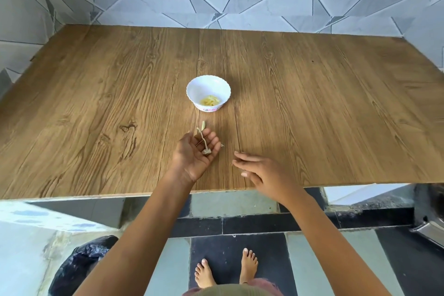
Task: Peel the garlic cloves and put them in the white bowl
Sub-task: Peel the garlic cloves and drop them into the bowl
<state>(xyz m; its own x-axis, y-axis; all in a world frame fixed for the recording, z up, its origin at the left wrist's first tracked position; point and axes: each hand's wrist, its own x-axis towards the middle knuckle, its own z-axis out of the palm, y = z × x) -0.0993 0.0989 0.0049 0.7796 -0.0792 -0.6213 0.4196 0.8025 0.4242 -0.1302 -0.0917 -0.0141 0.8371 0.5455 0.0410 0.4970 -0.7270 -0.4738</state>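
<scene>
Wooden table (96,103) bears one white bowl (200,89).

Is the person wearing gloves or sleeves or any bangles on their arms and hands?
No gloves: the left hand and right hand are bare. The left arm and right arm are bare too, with no sleeve showing down to the picture's bottom edge. No watch, bangle or ring shows, though the right hand is a little blurred.
</scene>
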